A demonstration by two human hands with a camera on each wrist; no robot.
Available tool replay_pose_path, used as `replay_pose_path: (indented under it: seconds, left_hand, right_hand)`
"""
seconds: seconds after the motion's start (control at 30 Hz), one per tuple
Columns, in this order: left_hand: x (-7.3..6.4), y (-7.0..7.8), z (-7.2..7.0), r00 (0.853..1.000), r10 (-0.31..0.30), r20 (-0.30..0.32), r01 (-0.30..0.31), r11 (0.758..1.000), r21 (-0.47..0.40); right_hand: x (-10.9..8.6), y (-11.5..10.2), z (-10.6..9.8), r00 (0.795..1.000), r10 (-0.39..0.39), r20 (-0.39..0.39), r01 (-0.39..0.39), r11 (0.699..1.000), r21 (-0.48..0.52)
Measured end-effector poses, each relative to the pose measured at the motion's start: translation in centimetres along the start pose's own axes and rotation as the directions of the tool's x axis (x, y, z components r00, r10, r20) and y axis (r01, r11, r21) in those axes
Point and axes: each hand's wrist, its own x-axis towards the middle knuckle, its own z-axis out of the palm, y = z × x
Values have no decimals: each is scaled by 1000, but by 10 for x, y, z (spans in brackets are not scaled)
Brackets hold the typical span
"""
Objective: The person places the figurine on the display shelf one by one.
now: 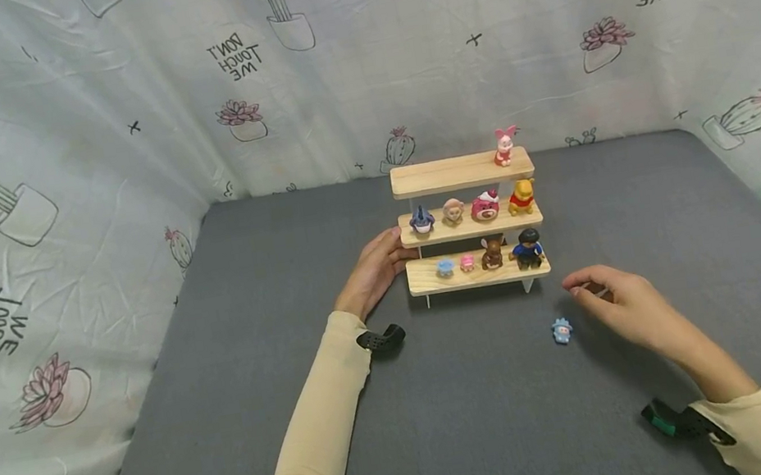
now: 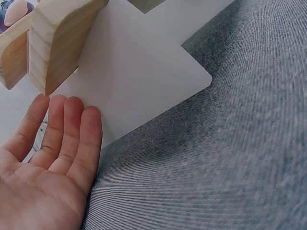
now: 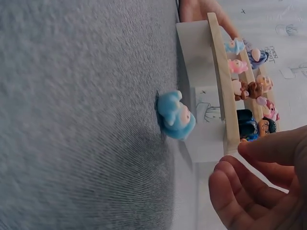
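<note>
A three-tier wooden display shelf (image 1: pixel 441 176) with pale side panels stands on the grey table. My left hand (image 1: pixel 373 276) is at its left side, and in the left wrist view the nearly straight fingers (image 2: pixel 72 124) rest against the side panel. In front of the shelf's right end, a small light-blue figurine (image 1: pixel 562 331) stands on the cloth; the right wrist view shows its pale face. Beside and above it hovers my right hand (image 1: pixel 623 307), fingers loosely bent, thumb apart from the fingertips, holding nothing.
A pink piglet figurine (image 1: pixel 503 147) stands on the top tier's right end. The middle tier carries several figurines, including a yellow bear in red (image 1: pixel 522 197). On the bottom tier are several more, among them a dark-haired figure in blue (image 1: pixel 527 249). A cactus-print curtain (image 1: pixel 438 79) hangs behind.
</note>
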Motion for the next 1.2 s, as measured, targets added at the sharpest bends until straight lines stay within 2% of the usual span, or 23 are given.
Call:
replay_pose_path:
  seconds: [0.4, 0.5, 0.7, 1.2]
  left_hand:
    - [1, 0, 1, 1000, -12, -5, 12, 1000, -7]
    - [1, 0, 1, 1000, -10, -3, 10, 1000, -16]
    - [1, -1, 1, 1000, -7, 2, 7, 1000, -19]
    - [0, 1, 1, 1000, -16, -11, 16, 1000, -1]
  right_hand:
    - [-10, 6, 8, 991, -2, 137, -3, 999, 40]
    - [-11, 7, 10, 986, -3, 167, 0, 1000, 18]
    - [-13, 8, 14, 987, -15, 160, 22, 999, -43]
    - [-16, 6, 21, 987, -117, 112, 121, 992, -38]
